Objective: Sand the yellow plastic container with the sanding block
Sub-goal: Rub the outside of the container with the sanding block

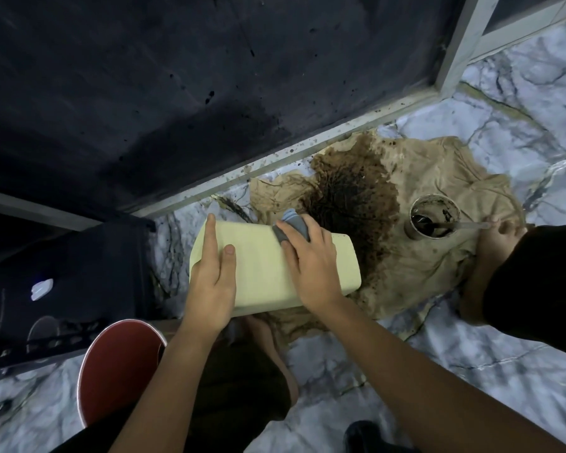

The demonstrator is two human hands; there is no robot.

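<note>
A pale yellow plastic container [262, 269] lies on its side in the middle of the view, above the floor. My left hand [211, 282] holds its near left end, index finger stretched along the far left edge and thumb lying on the top face. My right hand [311, 259] grips a grey sanding block [293, 225] and presses it onto the container's far upper edge. Most of the block is hidden under my fingers.
A tan cloth [438, 243] with a dark brown stain lies on the marbled floor [471, 371] right of the container. A cup [433, 217] of dark liquid with a stirrer stands on it. A red stool [118, 364] sits near left. A black panel [144, 93] rises behind.
</note>
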